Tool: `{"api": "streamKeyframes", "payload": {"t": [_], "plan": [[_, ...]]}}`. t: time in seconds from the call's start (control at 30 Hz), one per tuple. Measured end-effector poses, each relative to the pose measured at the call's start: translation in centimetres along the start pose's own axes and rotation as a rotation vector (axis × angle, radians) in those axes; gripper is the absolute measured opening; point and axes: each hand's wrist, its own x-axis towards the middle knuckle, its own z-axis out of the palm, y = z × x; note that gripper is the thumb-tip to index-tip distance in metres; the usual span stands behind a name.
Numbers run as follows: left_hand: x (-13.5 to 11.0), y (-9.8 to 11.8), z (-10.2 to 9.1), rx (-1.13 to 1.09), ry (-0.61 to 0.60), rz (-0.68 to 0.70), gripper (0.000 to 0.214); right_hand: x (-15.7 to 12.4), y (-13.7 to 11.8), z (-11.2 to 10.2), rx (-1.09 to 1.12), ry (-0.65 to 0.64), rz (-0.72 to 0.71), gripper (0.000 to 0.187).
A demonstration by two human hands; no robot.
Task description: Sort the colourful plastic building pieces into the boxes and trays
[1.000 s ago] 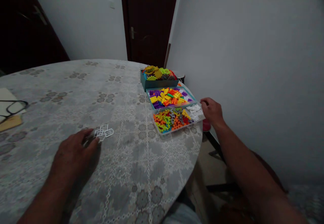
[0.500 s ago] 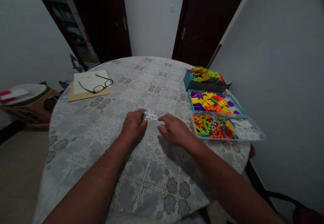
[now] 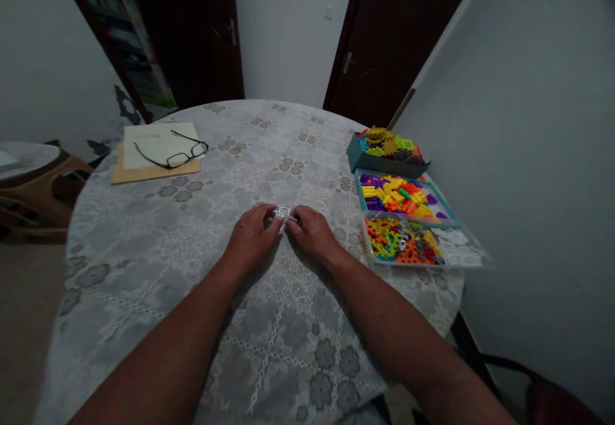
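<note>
A small cluster of white lattice plastic pieces [image 3: 282, 213] sits between my two hands on the round table [image 3: 202, 265] with its patterned cloth. My left hand [image 3: 250, 239] pinches the cluster from the left, fingers curled. From the right, my right hand [image 3: 312, 234] closes its fingertips on the same cluster. Both hands rest on the cloth near the table's middle.
At the right edge stand a clear tray of mixed coloured and white pieces [image 3: 418, 245], a teal tray of purple, yellow and orange pieces [image 3: 401, 194] and a teal box of gear-like pieces [image 3: 387, 149]. Glasses [image 3: 170, 154] lie on papers at the far left. A stool [image 3: 33, 188] stands beside the table.
My right hand came from the clear tray to the white cluster and closed on it. The view swung left and settled. My left hand kept hold of the cluster.
</note>
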Motion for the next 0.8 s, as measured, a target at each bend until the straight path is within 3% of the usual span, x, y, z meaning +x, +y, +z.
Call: {"api": "streamKeyframes", "payload": {"t": [0.1, 0.2, 0.33, 0.43, 0.57, 0.8], "plan": [[0.3, 0.7, -0.6, -0.071, -0.078, -0.072, 0.026, 0.3, -0.7, 1.0, 0.237, 0.033, -0.021, 0.004], [0.7, 0.9, -1.3, -0.091, -0.104, -0.16, 0.03, 0.9, -1.5, 2.0, 0.293, 0.073, -0.036, 0.007], [0.8, 0.7, -1.7, -0.078, 0.032, -0.244, 0.027, 1.3, -1.8, 2.7, 0.131, 0.148, -0.113, 0.028], [0.9, 0.5, -1.4, -0.27, 0.11, -0.314, 0.025, 1.1, -1.4, 2.8, -0.109, 0.156, -0.144, 0.04], [1.1, 0.6, -1.1, -0.443, 0.191, -0.359, 0.017, 0.6, -1.1, 3.1, -0.357, 0.048, -0.147, 0.034], [1.2, 1.1, -1.3, -0.455, 0.211, -0.385, 0.013, 0.5, -1.5, 2.6, -0.448, -0.022, -0.167, 0.031]]}}
